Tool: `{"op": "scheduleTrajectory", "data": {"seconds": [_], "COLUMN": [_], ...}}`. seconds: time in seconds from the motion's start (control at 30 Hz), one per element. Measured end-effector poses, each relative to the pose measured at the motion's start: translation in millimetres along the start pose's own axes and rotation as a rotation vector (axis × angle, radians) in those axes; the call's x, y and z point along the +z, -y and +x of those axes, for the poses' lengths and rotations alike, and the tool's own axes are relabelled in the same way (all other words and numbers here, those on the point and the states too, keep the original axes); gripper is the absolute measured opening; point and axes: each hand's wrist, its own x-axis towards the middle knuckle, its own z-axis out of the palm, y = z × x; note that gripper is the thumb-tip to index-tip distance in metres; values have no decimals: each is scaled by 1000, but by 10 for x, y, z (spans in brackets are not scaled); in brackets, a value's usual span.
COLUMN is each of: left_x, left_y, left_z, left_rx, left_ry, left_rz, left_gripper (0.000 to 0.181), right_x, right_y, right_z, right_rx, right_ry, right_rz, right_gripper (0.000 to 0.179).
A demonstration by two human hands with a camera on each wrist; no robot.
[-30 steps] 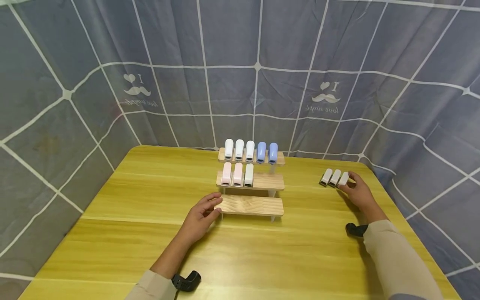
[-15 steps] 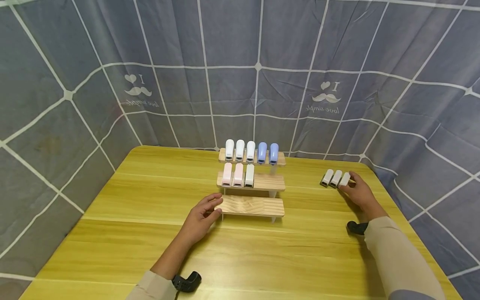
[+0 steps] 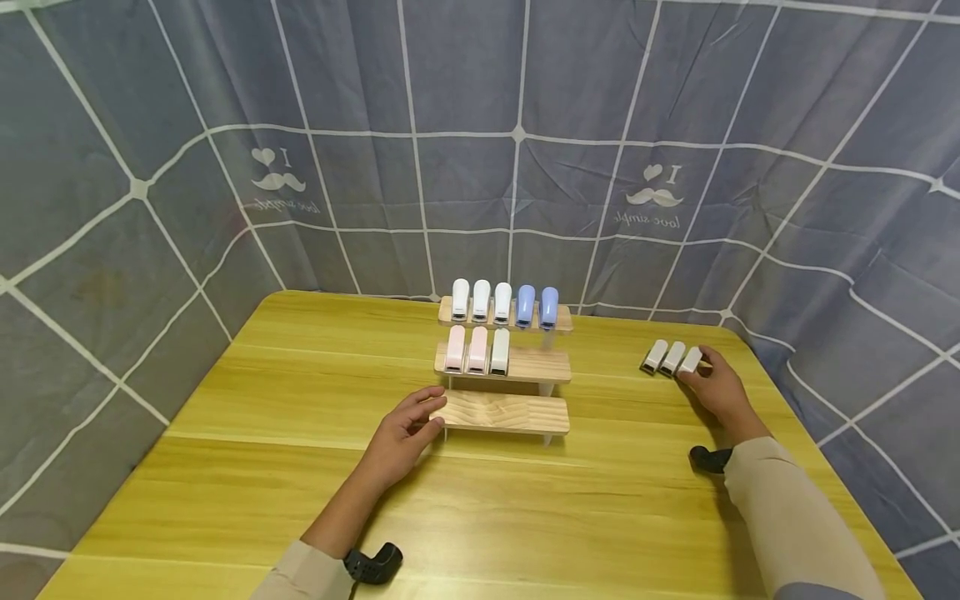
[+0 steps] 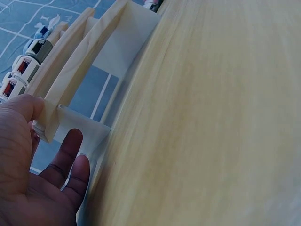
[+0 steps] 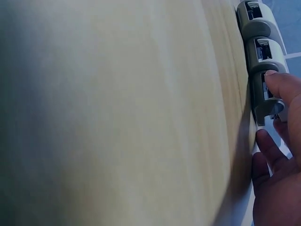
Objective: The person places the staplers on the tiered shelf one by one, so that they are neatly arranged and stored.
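In the head view, my left hand (image 3: 400,437) is at the left end of the lowest wooden shelf (image 3: 498,412). The left wrist view shows its thumb (image 4: 29,106) on the board's end, with a finger behind it and the other fingers extended below. Far to the right, my right hand (image 3: 718,389) pinches the rightmost of three white-topped mini staplers (image 3: 691,359). Its thumb (image 5: 282,86) lies over the front of that stapler (image 5: 264,96) in the right wrist view. The other two staplers (image 3: 672,357) stand close beside it in a slanted row.
Above the lowest shelf, the middle shelf (image 3: 540,365) bears two pink staplers (image 3: 477,350) and one pale stapler (image 3: 499,351). White staplers (image 3: 481,300) and two blue ones (image 3: 549,307) line the top shelf (image 3: 445,310). A grey checked curtain (image 3: 465,183) surrounds the yellow wooden table (image 3: 600,500).
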Motion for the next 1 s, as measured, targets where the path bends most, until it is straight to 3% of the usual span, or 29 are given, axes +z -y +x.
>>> {"op": "scheduleTrajectory", "data": {"seconds": [0.4,1.0], "left_x": [7,2], "left_y": [24,16], "left_z": [16,29], "left_rx": [-23,1], "left_ry": [-4,0], "left_rz": [19,27], "left_gripper": [36,37], "right_x": [-45,58], "right_y": [99,373], "right_z": [-124,-292], "right_rx": [12,-174], "right_ry": [-48,-135], "right_rz": [76,96], "right_gripper": [85,76]}}
